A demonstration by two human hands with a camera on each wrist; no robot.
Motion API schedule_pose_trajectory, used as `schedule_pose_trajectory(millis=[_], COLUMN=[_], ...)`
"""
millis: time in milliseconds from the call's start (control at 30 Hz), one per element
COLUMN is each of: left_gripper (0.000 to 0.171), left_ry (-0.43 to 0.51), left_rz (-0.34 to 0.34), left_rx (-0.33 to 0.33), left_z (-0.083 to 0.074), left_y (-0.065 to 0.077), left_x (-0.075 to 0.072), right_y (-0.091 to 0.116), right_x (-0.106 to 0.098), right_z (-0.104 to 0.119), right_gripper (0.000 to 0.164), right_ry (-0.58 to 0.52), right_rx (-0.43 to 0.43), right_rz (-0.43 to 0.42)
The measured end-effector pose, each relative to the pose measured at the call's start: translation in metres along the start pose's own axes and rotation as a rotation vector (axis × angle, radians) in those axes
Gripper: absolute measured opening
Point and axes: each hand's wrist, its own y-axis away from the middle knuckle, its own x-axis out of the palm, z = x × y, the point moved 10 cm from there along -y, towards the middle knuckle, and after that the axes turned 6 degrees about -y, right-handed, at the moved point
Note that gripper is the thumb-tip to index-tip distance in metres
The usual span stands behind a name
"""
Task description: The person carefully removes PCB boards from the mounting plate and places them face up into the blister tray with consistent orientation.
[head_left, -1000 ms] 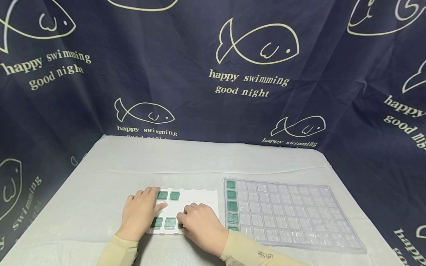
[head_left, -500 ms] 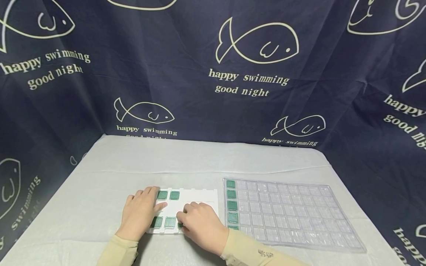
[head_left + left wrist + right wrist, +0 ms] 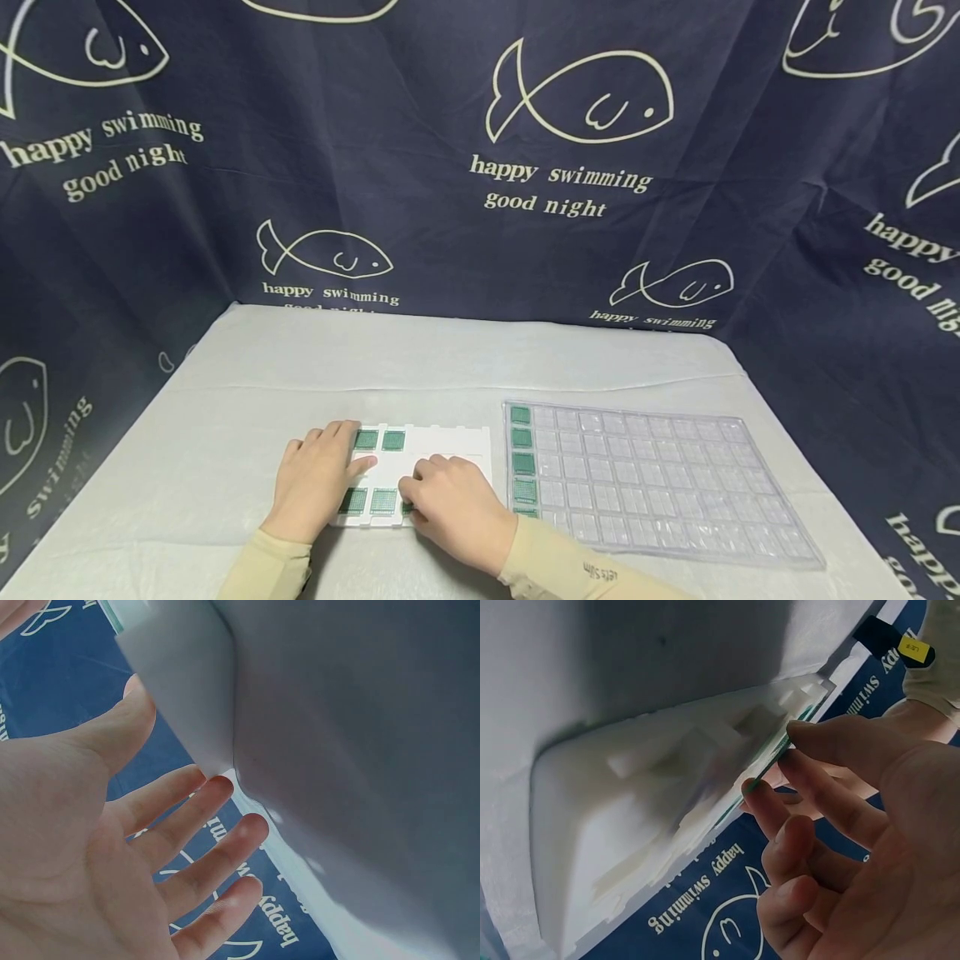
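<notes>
Right hand (image 3: 459, 512): pinches a green circuit board (image 3: 407, 507) at the white tray (image 3: 450, 442) beneath, presumably for fine positioning. Left hand (image 3: 315, 483): fingers extended across the white tray's end, left of the grip, likely steadying it. Clear compartment tray (image 3: 652, 479): right of the pinch, apparently within reach.

In the head view, the right hand's grip (image 3: 459, 512) is covering most of a green board (image 3: 407, 507) and the left hand's grip (image 3: 315, 477) is hiding part of the white tray (image 3: 450, 442). The right sleeve (image 3: 570, 562) is concealing part of the lowest board (image 3: 525, 512) in the clear tray (image 3: 675, 475) and, like the left sleeve (image 3: 267, 567), running off the bottom edge. In the right wrist view, the white tray is looking blurred and a yellow label (image 3: 914, 649) is showing illegible marks
</notes>
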Motion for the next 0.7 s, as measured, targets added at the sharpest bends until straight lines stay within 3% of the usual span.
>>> schedule_pose_trajectory(millis=[233,700], left_gripper=[0.057,0.057], left_ry=[-0.004,-0.021], left_rz=[0.035,0.007], left_rx=[-0.009,0.008], left_z=[0.001,0.0], left_y=[0.0,0.0], left_x=[0.003,0.001], right_y=[0.002,0.007], right_x=[-0.002,-0.012], right_z=[-0.003,-0.019], right_gripper=[0.02,0.022], right_ry=[-0.006,-0.007], right_rx=[0.001,0.042], right_rz=[0.002,-0.009])
